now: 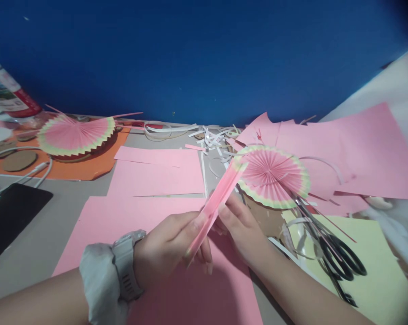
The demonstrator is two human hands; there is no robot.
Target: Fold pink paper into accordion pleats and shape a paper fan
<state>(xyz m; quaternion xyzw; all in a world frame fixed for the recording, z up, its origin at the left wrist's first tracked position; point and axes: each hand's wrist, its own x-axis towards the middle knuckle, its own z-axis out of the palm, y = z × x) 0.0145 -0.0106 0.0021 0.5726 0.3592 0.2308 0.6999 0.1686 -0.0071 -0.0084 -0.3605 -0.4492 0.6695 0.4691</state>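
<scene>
Between my two hands is a narrow, pleated strip of pink paper with pale green ends, folded flat and tilted up to the right. My left hand, with a grey watch and scrunchie at the wrist, pinches its lower half. Higher up, my right hand is closed on it from the right side, some fingers hidden behind it. Beneath both hands lies a large pink sheet. A round pink paper fan with a green edge is just beyond my right hand.
Black-handled scissors rest on a pale yellow sheet at the right. Paper scraps pile near the blue wall. At the left are another pleated fan, an orange sheet, a bottle and a black phone.
</scene>
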